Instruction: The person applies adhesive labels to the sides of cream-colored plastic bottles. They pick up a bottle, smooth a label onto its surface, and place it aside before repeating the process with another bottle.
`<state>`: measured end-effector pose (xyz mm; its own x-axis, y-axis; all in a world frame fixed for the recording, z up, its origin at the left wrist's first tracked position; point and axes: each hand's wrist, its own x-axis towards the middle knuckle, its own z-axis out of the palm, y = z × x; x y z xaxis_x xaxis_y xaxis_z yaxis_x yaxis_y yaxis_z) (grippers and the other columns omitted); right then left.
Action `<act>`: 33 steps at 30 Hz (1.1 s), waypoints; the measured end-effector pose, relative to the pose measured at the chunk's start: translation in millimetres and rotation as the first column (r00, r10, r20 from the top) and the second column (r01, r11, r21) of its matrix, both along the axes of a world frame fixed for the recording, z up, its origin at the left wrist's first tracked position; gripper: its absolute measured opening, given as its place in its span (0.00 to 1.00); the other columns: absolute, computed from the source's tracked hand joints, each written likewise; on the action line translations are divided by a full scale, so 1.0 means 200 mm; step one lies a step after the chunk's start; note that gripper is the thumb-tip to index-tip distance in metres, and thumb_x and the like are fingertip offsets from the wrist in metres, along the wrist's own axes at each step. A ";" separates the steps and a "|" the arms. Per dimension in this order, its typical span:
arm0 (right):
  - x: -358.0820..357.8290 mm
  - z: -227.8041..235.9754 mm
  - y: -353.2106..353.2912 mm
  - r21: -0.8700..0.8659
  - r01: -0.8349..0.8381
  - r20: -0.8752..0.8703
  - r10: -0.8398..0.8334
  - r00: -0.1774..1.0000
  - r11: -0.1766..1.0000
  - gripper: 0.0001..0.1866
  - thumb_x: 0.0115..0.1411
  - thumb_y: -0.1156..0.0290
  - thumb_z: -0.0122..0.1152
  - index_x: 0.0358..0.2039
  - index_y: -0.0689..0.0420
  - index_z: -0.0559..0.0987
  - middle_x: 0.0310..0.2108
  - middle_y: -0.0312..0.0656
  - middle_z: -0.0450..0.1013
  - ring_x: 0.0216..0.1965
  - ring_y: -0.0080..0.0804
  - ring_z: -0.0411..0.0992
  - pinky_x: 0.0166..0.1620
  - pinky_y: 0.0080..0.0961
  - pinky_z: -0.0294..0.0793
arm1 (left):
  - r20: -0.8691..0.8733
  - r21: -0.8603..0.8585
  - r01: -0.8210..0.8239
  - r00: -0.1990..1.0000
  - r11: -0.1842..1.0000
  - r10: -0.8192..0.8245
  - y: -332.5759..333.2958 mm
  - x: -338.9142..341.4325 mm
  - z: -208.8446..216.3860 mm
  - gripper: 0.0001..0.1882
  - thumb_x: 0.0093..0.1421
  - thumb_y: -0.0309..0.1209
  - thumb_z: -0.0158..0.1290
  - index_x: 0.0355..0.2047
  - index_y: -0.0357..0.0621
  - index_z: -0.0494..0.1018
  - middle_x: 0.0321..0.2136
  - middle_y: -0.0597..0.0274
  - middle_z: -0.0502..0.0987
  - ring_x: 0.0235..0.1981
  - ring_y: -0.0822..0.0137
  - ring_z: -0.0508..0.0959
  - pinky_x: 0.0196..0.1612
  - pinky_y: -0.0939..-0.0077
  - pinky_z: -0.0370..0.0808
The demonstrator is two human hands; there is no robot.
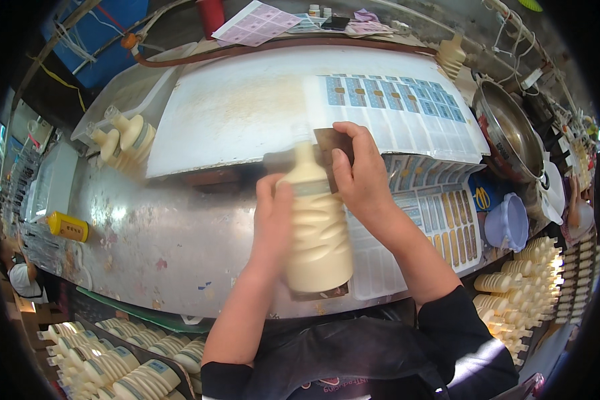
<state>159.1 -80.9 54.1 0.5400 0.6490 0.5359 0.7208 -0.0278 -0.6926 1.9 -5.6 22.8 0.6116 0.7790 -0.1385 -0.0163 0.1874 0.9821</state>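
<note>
A cream-coloured bottle [319,243] with wavy ridges lies in front of me, its neck pointing away and a greyish band round its shoulder. My left hand [272,212], slightly blurred, is wrapped round the bottle's left side near the shoulder. Between thumb and fingers, my right hand [361,167] pinches a flat brown scraper [328,141]. That hand is just right of the bottle's neck, with the scraper's lower edge close to the band. Whether scraper and bottle touch, I cannot tell. Beneath the bottle's base shows a dark brown patch.
Sheets of blue labels [380,93] lie on a raised white board [240,100]; more label sheets [440,227] lie lower right. Two similar bottles [128,141] stand left, beyond a yellow container [68,227]. A metal pan [510,127] and lilac bucket [507,223] are right. Many bottles fill both lower corners.
</note>
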 end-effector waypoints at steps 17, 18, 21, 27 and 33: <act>-0.27 0.24 0.15 -0.359 -0.039 -0.111 -0.001 0.994 0.932 0.19 0.74 0.60 0.39 0.53 0.61 0.69 0.54 0.57 0.69 0.50 0.60 0.71 0.54 0.49 0.71 | 0.183 -0.351 0.020 0.982 0.936 0.048 -0.03 0.02 0.10 0.22 0.75 0.47 0.45 0.55 0.41 0.68 0.48 0.61 0.76 0.47 0.69 0.77 0.52 0.69 0.76; -0.23 0.22 0.13 -0.313 -0.017 -0.082 -0.010 0.997 0.950 0.18 0.73 0.62 0.42 0.54 0.61 0.68 0.54 0.56 0.69 0.51 0.61 0.71 0.54 0.49 0.71 | 0.086 -0.239 0.045 0.996 0.970 -0.025 -0.02 0.02 0.08 0.23 0.75 0.48 0.45 0.56 0.40 0.67 0.49 0.60 0.75 0.47 0.69 0.77 0.52 0.69 0.76; -0.07 0.09 0.04 -0.177 0.014 -0.022 -0.018 1.000 0.984 0.17 0.68 0.70 0.48 0.56 0.60 0.68 0.53 0.56 0.69 0.51 0.59 0.71 0.55 0.47 0.72 | -0.029 -0.078 0.101 0.994 0.992 -0.104 0.01 0.02 0.00 0.25 0.75 0.49 0.44 0.57 0.40 0.64 0.48 0.57 0.75 0.46 0.68 0.78 0.49 0.68 0.78; 0.05 -0.07 -0.03 -0.015 -0.012 -0.078 0.011 0.997 1.000 0.20 0.65 0.76 0.53 0.58 0.60 0.68 0.51 0.52 0.70 0.51 0.52 0.73 0.55 0.39 0.72 | 0.015 -0.095 0.102 0.995 0.990 -0.101 0.00 0.01 -0.01 0.24 0.77 0.49 0.39 0.56 0.41 0.66 0.47 0.57 0.76 0.46 0.66 0.79 0.50 0.67 0.78; 0.09 -0.15 -0.02 0.083 -0.011 -0.069 0.017 0.997 0.996 0.21 0.65 0.76 0.53 0.59 0.60 0.68 0.52 0.52 0.70 0.51 0.52 0.72 0.55 0.39 0.72 | 0.020 -0.047 0.078 0.997 0.996 -0.077 0.04 0.00 -0.12 0.25 0.77 0.48 0.36 0.58 0.40 0.67 0.49 0.54 0.77 0.48 0.63 0.80 0.52 0.64 0.79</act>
<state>176.8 -85.4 23.7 0.5691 0.6119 0.5493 0.6703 0.0416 -0.7409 1.5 3.2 -2.1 0.6728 0.7218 -0.1624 -0.0175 0.2350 0.9718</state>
